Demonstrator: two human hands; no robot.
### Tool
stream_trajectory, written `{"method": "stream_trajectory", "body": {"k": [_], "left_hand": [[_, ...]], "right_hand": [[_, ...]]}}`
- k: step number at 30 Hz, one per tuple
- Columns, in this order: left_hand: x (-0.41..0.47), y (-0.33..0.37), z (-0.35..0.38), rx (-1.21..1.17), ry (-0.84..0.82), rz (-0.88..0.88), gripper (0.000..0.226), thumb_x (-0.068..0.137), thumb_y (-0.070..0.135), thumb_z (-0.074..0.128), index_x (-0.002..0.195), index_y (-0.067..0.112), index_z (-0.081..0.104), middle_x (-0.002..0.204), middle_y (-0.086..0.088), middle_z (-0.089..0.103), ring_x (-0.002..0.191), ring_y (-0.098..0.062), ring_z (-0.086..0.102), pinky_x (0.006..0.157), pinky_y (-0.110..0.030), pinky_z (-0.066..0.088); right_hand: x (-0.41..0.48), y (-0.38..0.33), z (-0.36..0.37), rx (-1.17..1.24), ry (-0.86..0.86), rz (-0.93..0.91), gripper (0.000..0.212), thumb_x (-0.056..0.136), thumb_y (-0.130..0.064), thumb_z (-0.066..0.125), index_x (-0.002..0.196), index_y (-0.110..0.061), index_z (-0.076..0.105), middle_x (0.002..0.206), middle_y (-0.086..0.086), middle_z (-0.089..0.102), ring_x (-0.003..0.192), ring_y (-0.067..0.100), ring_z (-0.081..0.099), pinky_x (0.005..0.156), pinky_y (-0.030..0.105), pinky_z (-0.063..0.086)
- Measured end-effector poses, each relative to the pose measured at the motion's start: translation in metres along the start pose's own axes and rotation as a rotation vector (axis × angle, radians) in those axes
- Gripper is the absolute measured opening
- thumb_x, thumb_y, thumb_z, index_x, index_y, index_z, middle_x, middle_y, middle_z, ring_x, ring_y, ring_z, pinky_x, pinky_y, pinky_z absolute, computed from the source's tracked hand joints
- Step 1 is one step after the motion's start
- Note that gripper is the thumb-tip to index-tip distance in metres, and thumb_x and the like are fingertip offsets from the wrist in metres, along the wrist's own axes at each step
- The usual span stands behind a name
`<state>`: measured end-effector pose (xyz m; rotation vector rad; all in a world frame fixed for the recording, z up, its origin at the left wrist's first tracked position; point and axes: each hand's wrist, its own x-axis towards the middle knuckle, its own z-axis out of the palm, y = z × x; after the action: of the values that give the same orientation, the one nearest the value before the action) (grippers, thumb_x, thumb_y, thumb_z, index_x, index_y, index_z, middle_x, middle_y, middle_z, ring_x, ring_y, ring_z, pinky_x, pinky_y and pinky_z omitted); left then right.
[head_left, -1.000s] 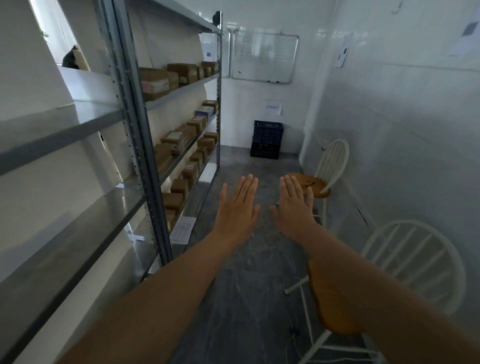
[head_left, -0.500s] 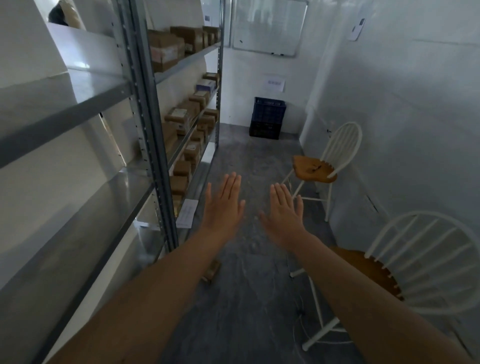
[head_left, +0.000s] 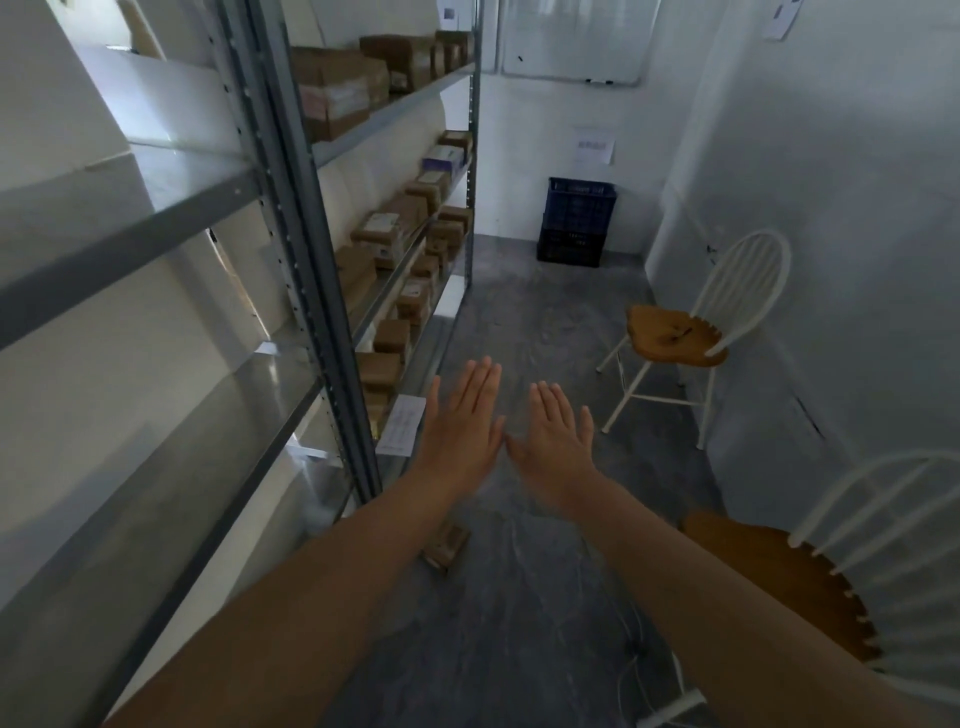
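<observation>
My left hand and my right hand are held out flat in front of me, side by side, palms down, fingers straight and together. Neither hand holds anything, and the thumbs nearly meet between them. They hover above the grey floor of a narrow storeroom. A small cardboard box lies on the floor under my left forearm, partly hidden by it.
A tall metal shelving unit lines the left side, with several cardboard boxes on its far shelves. Two white chairs with wooden seats stand on the right, one far, one near. A dark blue crate sits by the back wall.
The view has tilted downward and moved forward. Both hands have dropped lower in view and drawn closer together, still flat. The small box on the floor has come into sight.
</observation>
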<state>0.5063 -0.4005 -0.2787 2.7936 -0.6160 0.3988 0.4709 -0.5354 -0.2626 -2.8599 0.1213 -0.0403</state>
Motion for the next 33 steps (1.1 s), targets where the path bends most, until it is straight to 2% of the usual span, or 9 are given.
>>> {"method": "stream_trajectory", "body": {"k": [3, 10, 16, 22, 25, 29, 33], "left_hand": [[0.016, 0.002, 0.001, 0.030, 0.000, -0.010, 0.063, 0.105, 0.039, 0.027, 0.157, 0.019, -0.001, 0.165, 0.004, -0.005, 0.151, -0.010, -0.009, 0.115, -0.042, -0.018], [0.053, 0.007, 0.003, 0.075, -0.041, -0.114, 0.061, 0.105, 0.038, 0.024, 0.157, 0.019, -0.001, 0.165, 0.005, -0.005, 0.150, -0.009, -0.009, 0.121, -0.051, -0.004], [0.049, 0.011, 0.028, 0.092, -0.119, -0.166, 0.061, 0.105, 0.040, 0.024, 0.157, 0.020, -0.002, 0.165, 0.005, -0.005, 0.150, -0.010, -0.010, 0.121, -0.050, -0.005], [0.050, 0.019, 0.053, 0.085, -0.113, -0.225, 0.061, 0.105, 0.040, 0.026, 0.157, 0.020, 0.002, 0.165, 0.005, -0.001, 0.150, -0.010, -0.008, 0.121, -0.052, 0.002], [0.048, 0.027, 0.064, 0.056, -0.111, -0.230, 0.060, 0.105, 0.039, 0.026, 0.157, 0.019, 0.004, 0.165, 0.005, 0.000, 0.147, -0.006, -0.013, 0.122, -0.049, -0.001], [0.052, 0.029, 0.077, 0.060, -0.129, -0.260, 0.061, 0.104, 0.042, 0.028, 0.157, 0.020, 0.007, 0.165, 0.004, 0.002, 0.150, -0.011, -0.008, 0.118, -0.044, -0.009], [0.058, 0.023, 0.087, 0.035, -0.135, -0.271, 0.061, 0.104, 0.042, 0.026, 0.157, 0.021, 0.006, 0.165, 0.005, -0.001, 0.150, -0.008, -0.010, 0.115, -0.041, -0.015]], "right_hand": [[0.024, 0.014, -0.004, 0.007, 0.001, -0.016, 0.074, 0.100, -0.042, 0.035, 0.156, -0.011, -0.001, 0.164, 0.002, -0.006, 0.150, 0.014, -0.013, 0.117, 0.047, -0.012], [0.074, 0.047, -0.004, 0.025, -0.041, -0.047, 0.076, 0.098, -0.038, 0.041, 0.156, -0.011, 0.000, 0.164, 0.001, -0.005, 0.150, 0.014, -0.012, 0.118, 0.049, -0.009], [0.097, 0.075, 0.018, 0.076, -0.051, -0.080, 0.075, 0.098, -0.039, 0.039, 0.156, -0.011, 0.002, 0.165, 0.001, -0.004, 0.150, 0.015, -0.011, 0.117, 0.051, -0.010], [0.103, 0.103, 0.041, 0.075, -0.084, -0.095, 0.074, 0.096, -0.039, 0.039, 0.156, -0.011, 0.005, 0.165, 0.002, 0.000, 0.150, 0.016, -0.008, 0.117, 0.052, -0.008], [0.105, 0.111, 0.048, 0.099, -0.114, -0.068, 0.074, 0.096, -0.037, 0.040, 0.156, -0.012, 0.005, 0.165, 0.002, 0.000, 0.151, 0.015, -0.007, 0.118, 0.052, -0.007], [0.112, 0.114, 0.058, 0.118, -0.156, -0.064, 0.074, 0.096, -0.036, 0.038, 0.156, -0.011, 0.002, 0.165, 0.001, -0.002, 0.150, 0.015, -0.010, 0.117, 0.052, -0.008], [0.121, 0.111, 0.066, 0.092, -0.190, -0.057, 0.074, 0.096, -0.036, 0.039, 0.156, -0.011, 0.002, 0.165, 0.002, -0.002, 0.150, 0.015, -0.009, 0.118, 0.050, -0.009]]}}
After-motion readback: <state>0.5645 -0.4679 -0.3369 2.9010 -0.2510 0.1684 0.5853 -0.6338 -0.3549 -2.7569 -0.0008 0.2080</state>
